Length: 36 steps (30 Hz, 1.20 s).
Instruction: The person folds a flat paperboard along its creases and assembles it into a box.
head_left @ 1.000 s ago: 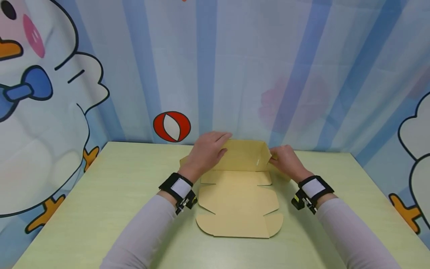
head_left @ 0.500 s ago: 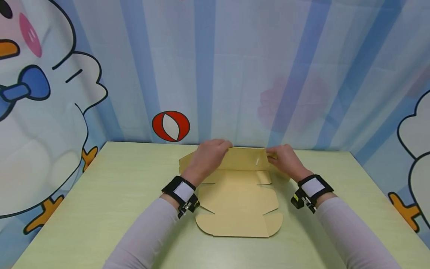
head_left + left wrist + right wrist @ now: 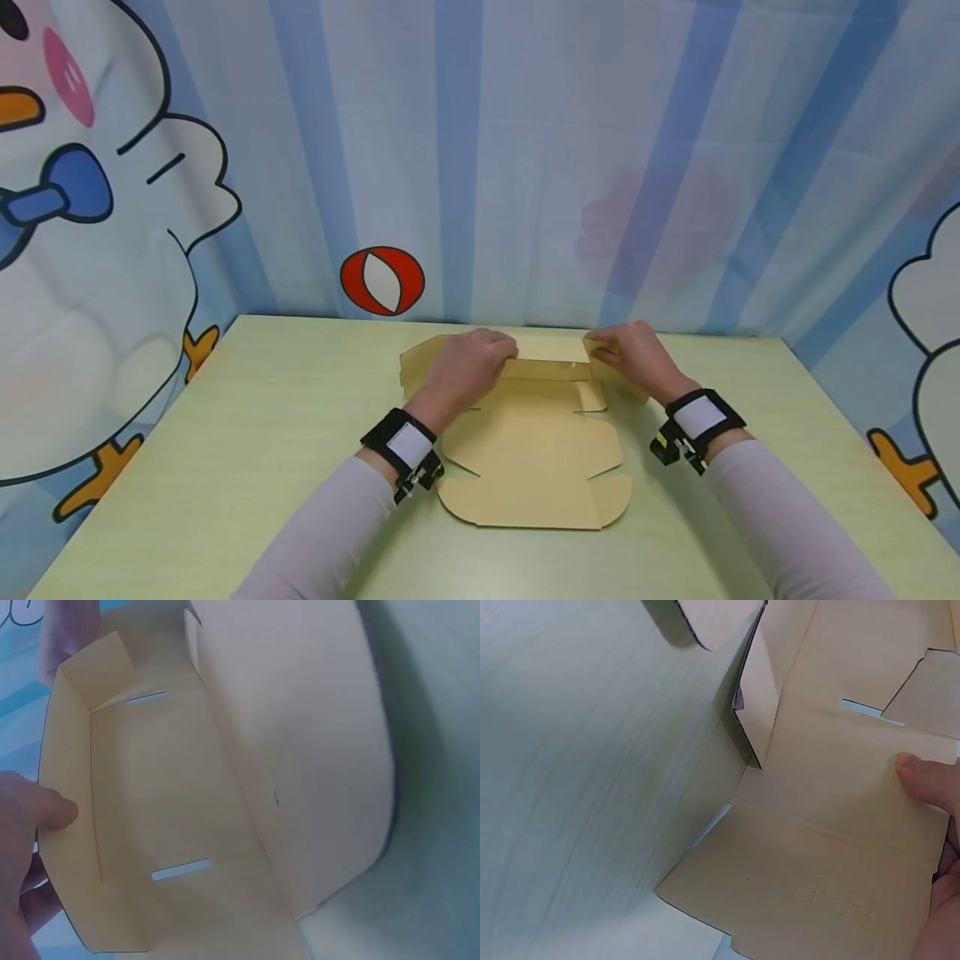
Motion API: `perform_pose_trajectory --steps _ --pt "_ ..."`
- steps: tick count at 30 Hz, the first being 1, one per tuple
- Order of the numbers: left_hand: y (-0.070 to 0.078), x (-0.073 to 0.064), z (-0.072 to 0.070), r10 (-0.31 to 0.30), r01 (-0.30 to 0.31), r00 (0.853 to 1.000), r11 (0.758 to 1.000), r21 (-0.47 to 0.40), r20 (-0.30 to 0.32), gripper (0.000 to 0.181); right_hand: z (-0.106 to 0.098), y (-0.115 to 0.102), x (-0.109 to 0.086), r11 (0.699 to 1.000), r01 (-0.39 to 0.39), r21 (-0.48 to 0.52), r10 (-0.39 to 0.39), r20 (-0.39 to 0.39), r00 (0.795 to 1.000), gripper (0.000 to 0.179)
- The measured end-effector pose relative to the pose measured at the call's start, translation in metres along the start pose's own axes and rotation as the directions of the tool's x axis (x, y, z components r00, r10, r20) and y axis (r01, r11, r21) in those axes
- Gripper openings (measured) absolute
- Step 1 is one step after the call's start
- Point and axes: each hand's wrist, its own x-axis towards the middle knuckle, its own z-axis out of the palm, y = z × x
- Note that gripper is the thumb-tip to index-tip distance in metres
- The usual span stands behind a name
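A tan cardboard box blank lies on the table, its near panels flat and its far end partly raised. My left hand grips a folded strip at the far end; in the left wrist view the thumb lies on its inner face and other fingers are behind it. At the far right corner my right hand pinches a side panel, with the thumb on its face in the right wrist view. Narrow slots show in the cardboard. Part of the far left is hidden behind my left hand.
The pale green table ends at a striped blue curtain just behind the blank. Cartoon figures are printed on the curtain at both sides. Each wrist wears a black strap with a small camera.
The upright far edge of the cardboard has come down and toward me, showing a paler stretch behind it. My left hand has moved down with it; the right hand has hardly moved.
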Motion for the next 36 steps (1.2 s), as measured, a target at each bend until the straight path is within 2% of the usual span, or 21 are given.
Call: perform_pose_trajectory --steps 7,13,18,23,27,36 --pt "0.004 -0.003 0.003 0.035 -0.035 0.999 0.998 0.052 -0.005 0.022 0.0 -0.001 0.0 1.0 -0.014 0.01 0.014 0.007 1.0 0.027" --pt "0.008 -0.007 0.007 0.082 -0.092 0.995 0.979 0.183 0.063 0.027 -0.001 -0.002 0.0 1.0 -0.012 -0.007 0.013 0.01 1.0 0.026" --pt "0.013 -0.01 0.008 0.098 -0.119 0.99 0.962 0.244 0.097 0.024 -0.002 -0.002 -0.001 1.0 -0.008 -0.017 0.008 0.011 1.0 0.026" --pt "0.016 -0.012 0.009 0.093 -0.122 0.989 0.956 0.265 0.118 0.025 -0.001 -0.002 -0.001 1.0 -0.009 -0.005 0.009 0.01 1.0 0.026" --pt "0.015 -0.013 0.01 0.088 -0.114 0.99 0.958 0.262 0.106 0.025 0.001 -0.002 0.0 1.0 -0.016 -0.004 0.016 0.02 1.0 0.027" --pt "0.012 -0.011 0.011 0.077 -0.095 0.994 0.967 0.236 0.083 0.026 -0.006 -0.007 0.002 0.997 -0.066 -0.027 0.068 0.108 0.992 0.027"
